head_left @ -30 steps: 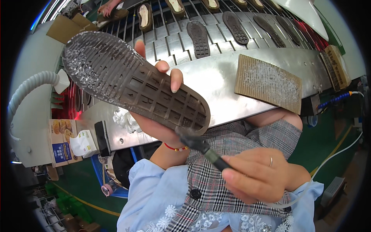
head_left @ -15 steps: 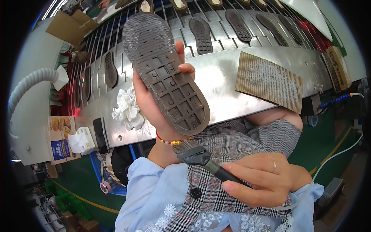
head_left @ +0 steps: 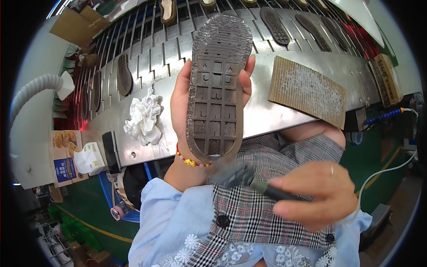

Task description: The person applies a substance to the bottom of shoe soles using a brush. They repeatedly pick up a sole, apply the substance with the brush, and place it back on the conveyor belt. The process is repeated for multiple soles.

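Saw, largest of all, the slatted conveyor (head_left: 162, 53) sweeping from ten round to one o'clock, laid with several flat brown soles (head_left: 275, 26) and, along its far side near twelve, with brown shoes (head_left: 168, 12). Found the metal bench (head_left: 262, 107) on the near side of it, running from nine to about two o'clock. Wore a grey plaid apron (head_left: 267, 218) toward six, over light blue sleeves (head_left: 173, 213). Noted a ribbed board (head_left: 311, 91) at two o'clock, lying aslant on the bench, smeared white on top and reaching past the near edge.

Held the dark sole (head_left: 218, 95) up over the bench, just above centre toward twelve, tread toward the camera, toe end at twelve, heel end at six. Gripped it from behind with the left of the two hands, the left hand (head_left: 180, 104), wrapping thumb and fingers round both long edges. Saw a glossy ribbed forefoot and a grid of hollows below.

Passed next to a printed box (head_left: 66, 169) near nine. Pinched a brush (head_left: 260, 184) by its handle in the right hand (head_left: 316, 191) at four o'clock, well apart from the left, pointing the blurred bristles toward the heel end; could not tell contact from a slight gap. Saw a crumpled white bundle (head_left: 144, 118) on the bench between nine and ten, then a tissue pack (head_left: 91, 159) and a black slab (head_left: 111, 152) near nine. Wore, smallest, a red beaded bracelet (head_left: 191, 163) on the left wrist and a ring (head_left: 332, 171) on the right hand.
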Available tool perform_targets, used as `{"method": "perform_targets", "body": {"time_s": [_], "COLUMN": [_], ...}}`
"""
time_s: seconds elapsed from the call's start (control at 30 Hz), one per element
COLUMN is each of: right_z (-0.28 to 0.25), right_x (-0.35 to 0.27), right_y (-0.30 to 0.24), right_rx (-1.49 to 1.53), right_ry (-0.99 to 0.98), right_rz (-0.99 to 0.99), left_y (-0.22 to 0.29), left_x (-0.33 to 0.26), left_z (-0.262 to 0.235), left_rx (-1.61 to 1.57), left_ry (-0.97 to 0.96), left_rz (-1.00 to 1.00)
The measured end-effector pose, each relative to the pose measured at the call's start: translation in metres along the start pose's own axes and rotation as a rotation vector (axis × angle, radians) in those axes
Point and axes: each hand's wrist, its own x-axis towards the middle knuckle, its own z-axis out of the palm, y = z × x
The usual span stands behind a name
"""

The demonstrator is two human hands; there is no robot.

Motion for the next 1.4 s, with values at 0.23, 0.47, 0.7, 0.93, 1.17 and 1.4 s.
{"method": "perform_targets", "body": {"time_s": [0.23,0.47,0.7,0.93,1.17,1.4], "right_z": [-0.021,-0.033,-0.048,-0.049,-0.055,-0.065], "right_x": [0.003,0.007,0.010,0.012,0.009,0.009], "right_y": [0.006,0.008,0.014,0.017,0.014,0.021], "right_rx": [0.092,0.138,0.147,0.038,0.051,0.003], "right_ry": [-0.100,-0.064,-0.086,0.029,0.009,0.026], "right_rz": [0.086,0.171,0.164,0.234,0.267,0.208], "left_y": [-0.006,-0.015,-0.023,-0.007,0.001,-0.006], "left_x": [-0.005,-0.010,-0.016,-0.017,-0.022,-0.022], "left_z": [0.008,0.012,0.018,0.000,-0.010,0.009], "left_rx": [-0.012,-0.026,0.097,0.259,0.259,0.614], "left_ry": [0.056,0.043,0.145,0.081,0.031,0.228], "left_rz": [-0.122,-0.175,-0.241,-0.351,-0.382,-0.261]}}
